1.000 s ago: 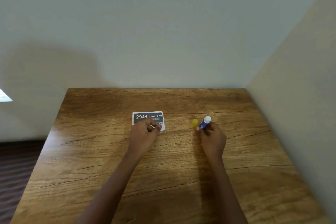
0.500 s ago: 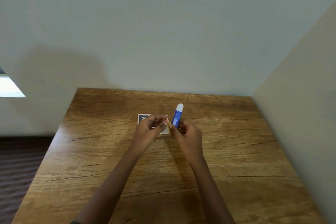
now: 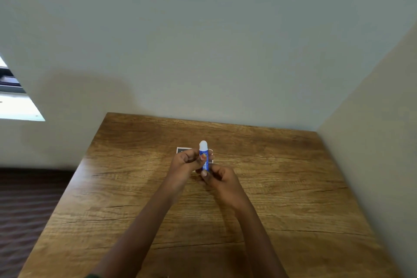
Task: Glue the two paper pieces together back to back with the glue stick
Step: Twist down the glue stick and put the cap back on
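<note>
The blue glue stick [image 3: 203,158] stands upright above the table, its white tip up and bare. My left hand [image 3: 184,162] pinches its upper body with thumb and fingers. Just below, my right hand [image 3: 220,179] grips its base with curled fingers. A dark printed paper card [image 3: 181,149] lies flat on the table behind my hands, with only its far left corner and a strip of its right edge showing. I cannot make out a second paper piece. The yellow cap is not plainly visible.
The wooden table [image 3: 282,187] sits in a corner, with a wall along its far edge and another along its right edge. Its left edge drops to dark striped carpet [image 3: 24,205]. A bright window [image 3: 15,106] shows at far left.
My right hand brought the glue stick from the right to the middle over the card. My left hand left the card and took hold of the stick's upper body.
</note>
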